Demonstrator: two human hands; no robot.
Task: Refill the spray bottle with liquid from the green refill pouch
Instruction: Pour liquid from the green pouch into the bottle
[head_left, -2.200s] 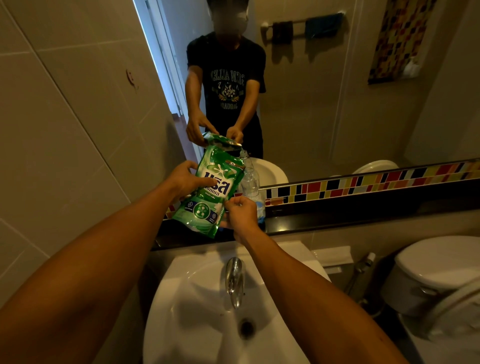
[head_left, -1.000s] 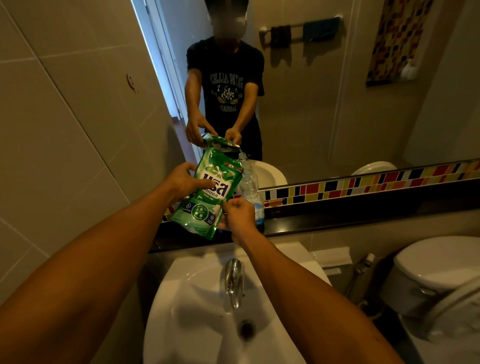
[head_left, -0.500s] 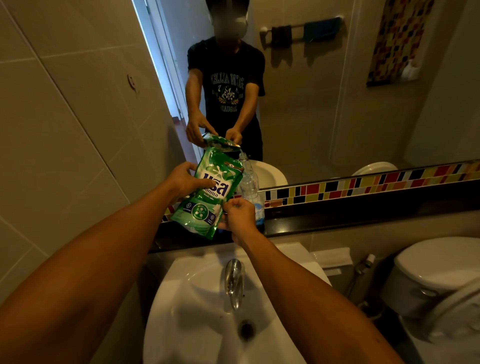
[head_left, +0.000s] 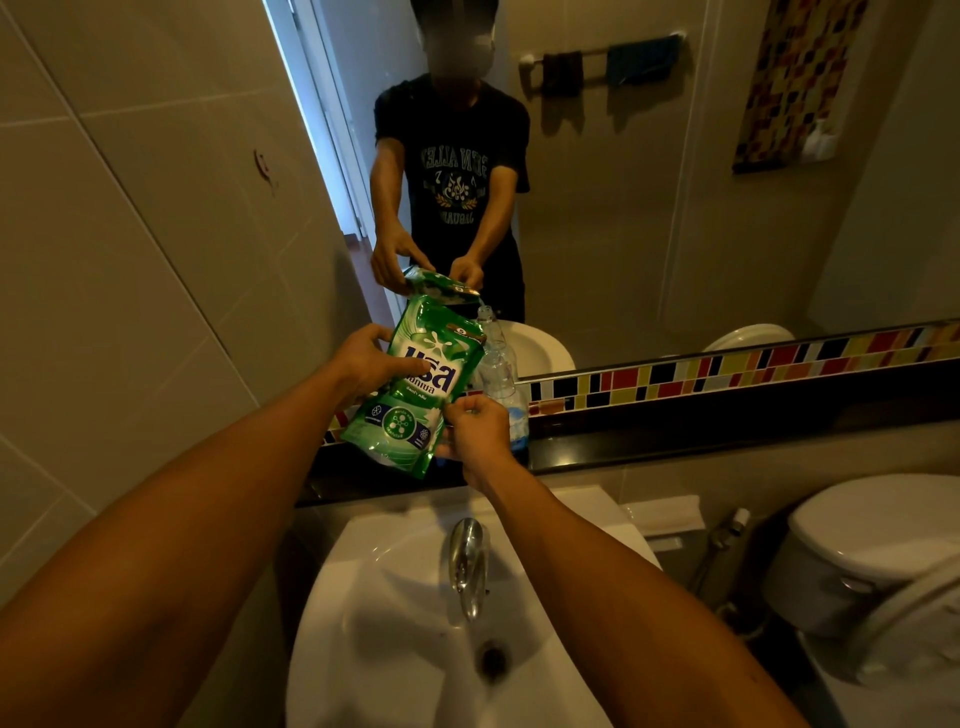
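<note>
Dim bathroom, warm light. Large beige wall tiles on left. Big mirror above a dark ledge, w/ multicolour mosaic tile strip along mirror's base. White basin below, chrome tap over dark drain. White toilet at right, bidet sprayer between it & basin. In reflection: towel rail w/ dark cloths, bright doorway, mosaic niche.

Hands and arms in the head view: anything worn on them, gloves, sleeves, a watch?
Nothing worn that shows: left hand and right hand are bare, no gloves, rings or watch visible. Both forearms are uncovered; the mirror shows a dark short-sleeved T-shirt.
</note>
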